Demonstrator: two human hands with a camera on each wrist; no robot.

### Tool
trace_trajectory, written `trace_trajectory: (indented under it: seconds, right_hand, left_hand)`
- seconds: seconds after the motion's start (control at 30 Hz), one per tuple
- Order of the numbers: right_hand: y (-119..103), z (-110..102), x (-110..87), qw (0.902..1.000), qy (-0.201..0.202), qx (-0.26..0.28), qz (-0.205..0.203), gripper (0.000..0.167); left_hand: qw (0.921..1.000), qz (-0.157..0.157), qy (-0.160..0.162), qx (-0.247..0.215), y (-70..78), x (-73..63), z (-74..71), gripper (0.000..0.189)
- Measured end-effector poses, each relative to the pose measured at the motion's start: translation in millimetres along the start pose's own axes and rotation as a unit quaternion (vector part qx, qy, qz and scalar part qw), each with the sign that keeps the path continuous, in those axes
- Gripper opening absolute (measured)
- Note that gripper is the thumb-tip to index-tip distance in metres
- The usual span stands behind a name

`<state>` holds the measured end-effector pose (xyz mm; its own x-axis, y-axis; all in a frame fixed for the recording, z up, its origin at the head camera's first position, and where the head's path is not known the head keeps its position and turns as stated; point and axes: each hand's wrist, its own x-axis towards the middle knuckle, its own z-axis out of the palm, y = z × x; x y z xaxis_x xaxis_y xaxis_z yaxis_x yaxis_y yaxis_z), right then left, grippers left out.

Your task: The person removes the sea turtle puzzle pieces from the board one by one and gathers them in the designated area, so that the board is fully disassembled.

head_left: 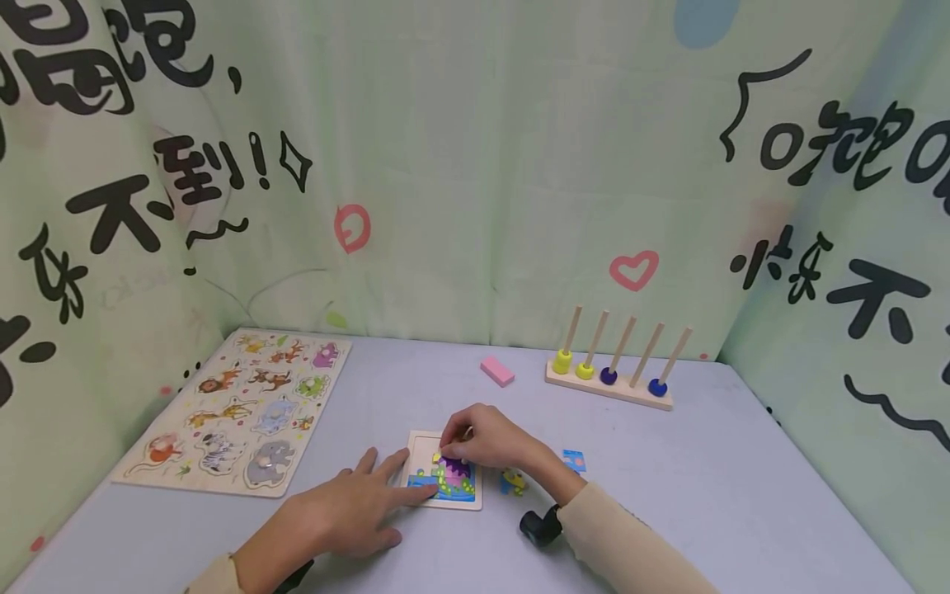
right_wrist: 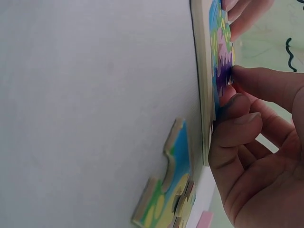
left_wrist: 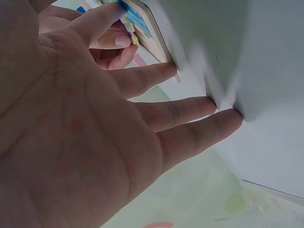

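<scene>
A small jigsaw puzzle in a wooden tray (head_left: 478, 498) lies on the table, partly filled with blue, green, pink and purple pieces. My right hand (head_left: 488, 439) pinches a puzzle piece (right_wrist: 224, 75) with purple on it at the tray's upper part; the fingers hide some of it. With fingers spread, my left hand (head_left: 359, 507) rests at the tray's left side. Its index fingertip touches the blue pieces (left_wrist: 137, 20) and other fingertips reach the tray's edge and the tabletop. Several loose puzzle pieces (right_wrist: 164, 192) lie right of the tray, one blue piece (head_left: 574, 460) farther off.
A large wooden animal puzzle board (head_left: 245, 396) lies at left. At the back right stands a peg stand (head_left: 616, 392) with yellow and dark blue beads. A pink block (head_left: 497, 371) lies near the back. Printed curtains (head_left: 475, 181) surround the table.
</scene>
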<state>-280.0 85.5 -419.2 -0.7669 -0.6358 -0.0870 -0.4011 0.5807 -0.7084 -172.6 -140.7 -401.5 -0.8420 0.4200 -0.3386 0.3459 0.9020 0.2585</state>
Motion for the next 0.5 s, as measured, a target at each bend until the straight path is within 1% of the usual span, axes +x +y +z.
trace_trajectory:
  seconds: [0.27, 0.5]
  right_hand:
    - [-0.6, 1.8, -0.1, 1.0000, 0.007, -0.005, 0.002, 0.003]
    - [-1.6, 3.8, 0.1, 0.9996, 0.018, -0.022, -0.005, 0.003]
  left_hand:
    - [1.0000, 0.002, 0.002, 0.003, 0.2, -0.1, 0.3, 0.062]
    - [1.0000, 0.002, 0.002, -0.004, 0.1, -0.5, 0.1, 0.063]
